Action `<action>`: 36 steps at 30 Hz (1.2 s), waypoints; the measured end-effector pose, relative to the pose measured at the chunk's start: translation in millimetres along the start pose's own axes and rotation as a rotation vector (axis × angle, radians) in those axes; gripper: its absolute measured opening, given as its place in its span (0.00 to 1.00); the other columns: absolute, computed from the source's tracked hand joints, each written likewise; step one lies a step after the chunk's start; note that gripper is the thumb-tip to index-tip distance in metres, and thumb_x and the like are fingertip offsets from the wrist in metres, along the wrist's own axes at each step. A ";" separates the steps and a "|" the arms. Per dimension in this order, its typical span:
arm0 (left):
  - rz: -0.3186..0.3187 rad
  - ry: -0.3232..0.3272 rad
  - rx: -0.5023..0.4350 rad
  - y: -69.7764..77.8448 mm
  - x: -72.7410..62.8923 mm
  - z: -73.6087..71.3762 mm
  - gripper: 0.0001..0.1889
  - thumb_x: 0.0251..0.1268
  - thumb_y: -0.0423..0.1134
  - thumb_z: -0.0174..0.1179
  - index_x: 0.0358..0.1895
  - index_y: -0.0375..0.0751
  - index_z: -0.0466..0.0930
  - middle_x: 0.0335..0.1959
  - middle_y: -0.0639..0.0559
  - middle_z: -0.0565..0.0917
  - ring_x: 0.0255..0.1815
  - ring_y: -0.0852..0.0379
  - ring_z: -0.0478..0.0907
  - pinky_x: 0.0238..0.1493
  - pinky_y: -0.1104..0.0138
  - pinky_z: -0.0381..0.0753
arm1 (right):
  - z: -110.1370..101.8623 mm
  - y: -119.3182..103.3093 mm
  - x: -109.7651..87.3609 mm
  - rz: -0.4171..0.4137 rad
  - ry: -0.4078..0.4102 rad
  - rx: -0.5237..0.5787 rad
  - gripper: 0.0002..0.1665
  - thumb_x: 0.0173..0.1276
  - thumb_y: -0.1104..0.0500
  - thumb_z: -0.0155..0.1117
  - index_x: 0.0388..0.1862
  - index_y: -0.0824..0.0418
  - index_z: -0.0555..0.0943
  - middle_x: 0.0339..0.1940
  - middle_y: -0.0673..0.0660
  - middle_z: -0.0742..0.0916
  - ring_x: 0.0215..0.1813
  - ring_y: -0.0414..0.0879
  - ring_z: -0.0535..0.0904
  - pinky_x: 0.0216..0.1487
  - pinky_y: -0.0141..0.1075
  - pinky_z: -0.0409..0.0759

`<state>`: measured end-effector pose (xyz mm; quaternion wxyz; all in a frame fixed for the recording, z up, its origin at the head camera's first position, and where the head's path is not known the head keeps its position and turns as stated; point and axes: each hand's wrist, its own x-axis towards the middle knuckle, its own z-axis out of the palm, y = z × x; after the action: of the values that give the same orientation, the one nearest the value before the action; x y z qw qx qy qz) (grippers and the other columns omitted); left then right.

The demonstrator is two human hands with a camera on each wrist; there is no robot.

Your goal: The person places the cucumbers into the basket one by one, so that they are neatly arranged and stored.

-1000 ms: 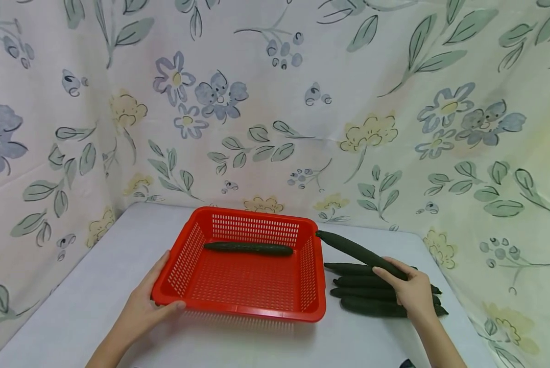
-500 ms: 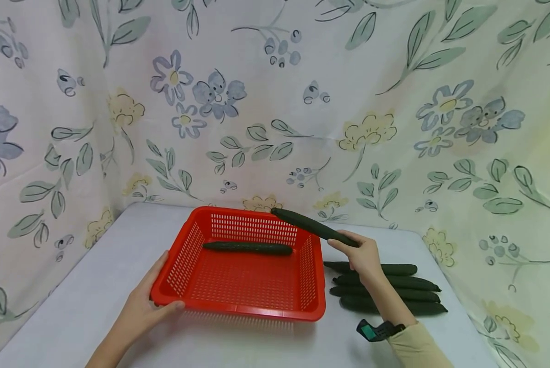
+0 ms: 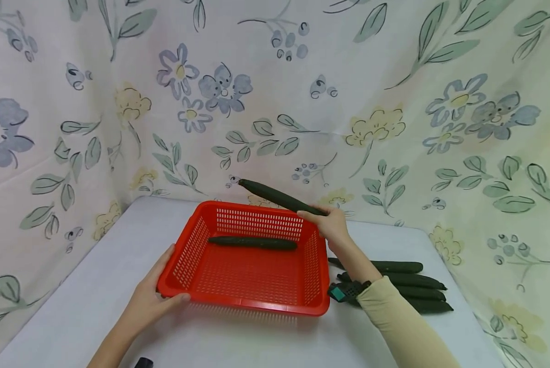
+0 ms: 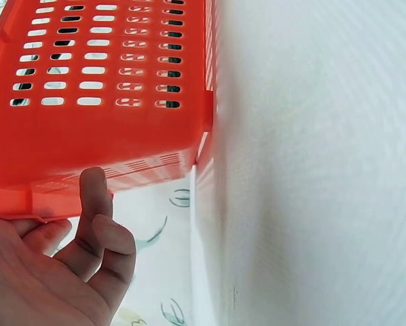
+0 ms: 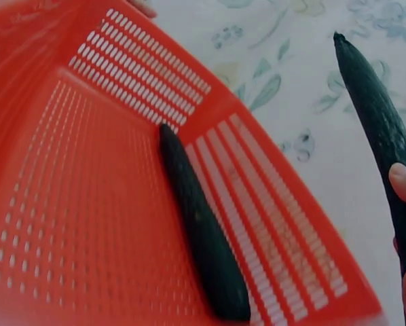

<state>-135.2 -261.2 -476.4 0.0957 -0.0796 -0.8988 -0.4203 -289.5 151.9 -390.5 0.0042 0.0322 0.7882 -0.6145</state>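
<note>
A red plastic basket [image 3: 265, 305] with slotted walls stands on the table. At its near left corner my left hand [image 3: 148, 301] grips the rim, thumb on the front and fingers round the side; in the left wrist view, the curled fingers [image 4: 98, 210] show by the rim. My right hand [image 3: 333, 225] holds a long dark green cucumber [image 3: 272, 194] by one end, above the basket's far right rim. Its free end points up and left, clear of the basket. Another cucumber [image 5: 199, 224] lies inside along the far wall.
Several more cucumbers [image 3: 401, 267] lie side by side right of the basket, partly hidden by my right forearm. A black device [image 3: 345, 291] is strapped to the right wrist. A floral curtain [image 3: 275, 102] hangs behind the white table [image 3: 95, 286].
My right hand has carried the cucumber left and up, from above the other cucumbers to over the basket's far right side. My left hand keeps its grip on the basket.
</note>
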 end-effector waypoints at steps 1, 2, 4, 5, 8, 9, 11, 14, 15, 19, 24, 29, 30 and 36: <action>0.001 0.000 0.004 0.2 0.1 0.2 0.64 0.55 0.47 0.82 0.89 0.62 0.43 0.85 0.38 0.59 0.75 0.32 0.70 0.56 0.66 0.80 | 4.9 -3.9 0.8 0.001 -0.008 0.010 0.28 0.65 0.51 0.81 0.63 0.57 0.88 0.52 0.56 0.83 0.22 0.41 0.60 0.25 0.33 0.63; 0.001 0.000 0.005 0.4 0.1 0.2 0.64 0.55 0.47 0.82 0.89 0.62 0.43 0.85 0.37 0.59 0.75 0.32 0.70 0.56 0.66 0.80 | 9.9 -7.5 1.8 -0.002 -0.014 0.017 0.28 0.65 0.51 0.82 0.62 0.57 0.88 0.53 0.58 0.83 0.23 0.42 0.61 0.25 0.34 0.63; -0.002 -0.001 0.013 0.8 0.1 0.2 0.64 0.55 0.48 0.82 0.89 0.63 0.42 0.85 0.37 0.59 0.75 0.32 0.70 0.57 0.66 0.79 | 19.7 -13.9 3.7 -0.005 -0.027 0.028 0.26 0.64 0.51 0.82 0.60 0.57 0.89 0.55 0.58 0.82 0.29 0.43 0.65 0.29 0.35 0.65; -0.004 -0.001 0.018 1.0 0.1 0.2 0.65 0.55 0.48 0.82 0.89 0.62 0.42 0.85 0.37 0.59 0.75 0.32 0.69 0.57 0.64 0.80 | 24.4 -16.9 4.5 -0.008 -0.030 0.027 0.26 0.64 0.51 0.82 0.59 0.57 0.89 0.55 0.58 0.82 0.33 0.44 0.67 0.32 0.36 0.66; -0.004 -0.003 0.018 1.2 0.2 0.5 0.65 0.55 0.48 0.82 0.89 0.59 0.42 0.85 0.37 0.59 0.76 0.31 0.69 0.60 0.55 0.81 | 38.7 -23.2 8.4 -0.012 -0.026 0.039 0.25 0.63 0.51 0.83 0.58 0.55 0.91 0.53 0.57 0.85 0.39 0.46 0.69 0.36 0.37 0.66; -0.007 -0.005 0.015 1.4 0.5 0.6 0.64 0.55 0.48 0.82 0.89 0.58 0.43 0.85 0.37 0.59 0.76 0.31 0.68 0.60 0.51 0.82 | 43.0 -24.7 9.5 -0.015 -0.025 0.041 0.24 0.63 0.51 0.83 0.58 0.55 0.91 0.52 0.57 0.85 0.39 0.45 0.69 0.35 0.37 0.66; -0.015 -0.006 0.008 1.4 0.7 1.1 0.64 0.55 0.48 0.81 0.89 0.58 0.42 0.85 0.36 0.58 0.77 0.30 0.67 0.61 0.44 0.82 | 51.4 -26.3 12.0 -0.018 -0.026 0.050 0.25 0.63 0.51 0.83 0.58 0.54 0.90 0.51 0.57 0.86 0.31 0.44 0.68 0.31 0.36 0.65; -0.025 -0.007 0.002 1.7 0.7 1.6 0.64 0.56 0.49 0.81 0.89 0.59 0.42 0.85 0.37 0.58 0.77 0.30 0.67 0.61 0.41 0.81 | 62.8 -26.9 13.5 -0.027 -0.012 0.057 0.25 0.62 0.51 0.83 0.58 0.53 0.91 0.52 0.56 0.87 0.29 0.44 0.67 0.27 0.36 0.63; -0.027 -0.008 0.004 1.9 0.7 1.6 0.64 0.56 0.49 0.81 0.89 0.60 0.42 0.85 0.37 0.58 0.77 0.30 0.67 0.61 0.42 0.82 | 66.1 -25.7 13.8 -0.025 -0.010 0.060 0.25 0.62 0.51 0.84 0.58 0.53 0.91 0.52 0.56 0.87 0.28 0.44 0.67 0.26 0.36 0.63; -0.031 -0.012 -0.008 3.3 0.7 1.3 0.64 0.56 0.49 0.81 0.89 0.61 0.41 0.85 0.36 0.57 0.77 0.30 0.67 0.59 0.44 0.84 | 76.8 -18.9 14.2 -0.012 0.006 0.056 0.23 0.59 0.51 0.86 0.54 0.50 0.92 0.52 0.55 0.87 0.35 0.48 0.70 0.29 0.38 0.65; -0.028 -0.011 -0.005 3.8 0.8 1.3 0.65 0.55 0.48 0.81 0.89 0.62 0.41 0.86 0.36 0.57 0.77 0.29 0.67 0.59 0.43 0.83 | 83.9 -9.4 14.8 0.021 0.019 0.019 0.23 0.58 0.51 0.86 0.53 0.48 0.93 0.61 0.54 0.87 0.46 0.46 0.74 0.36 0.35 0.69; -0.026 -0.012 0.002 2.4 1.4 1.3 0.65 0.55 0.48 0.82 0.89 0.61 0.41 0.85 0.36 0.57 0.76 0.30 0.68 0.59 0.46 0.84 | 87.6 -0.9 11.4 0.040 0.019 -0.031 0.23 0.58 0.52 0.87 0.53 0.50 0.93 0.57 0.56 0.88 0.27 0.44 0.71 0.26 0.35 0.68; -0.026 -0.014 -0.001 2.1 1.4 1.3 0.65 0.56 0.48 0.81 0.89 0.61 0.41 0.85 0.36 0.58 0.76 0.30 0.68 0.58 0.46 0.84 | 88.4 0.7 10.4 0.047 0.015 -0.049 0.23 0.58 0.51 0.87 0.53 0.50 0.93 0.55 0.56 0.88 0.23 0.43 0.69 0.25 0.34 0.70; -0.028 -0.015 -0.004 1.2 1.2 2.0 0.64 0.56 0.48 0.81 0.89 0.61 0.42 0.86 0.39 0.57 0.77 0.31 0.67 0.58 0.55 0.84 | 93.5 11.3 4.7 0.127 -0.001 -0.149 0.24 0.58 0.49 0.86 0.53 0.52 0.93 0.47 0.56 0.88 0.18 0.44 0.70 0.26 0.36 0.74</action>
<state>-136.3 -258.8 -476.5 0.0828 -0.0701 -0.8998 -0.4227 -296.6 64.2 -424.6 0.0460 0.0811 0.8283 -0.5525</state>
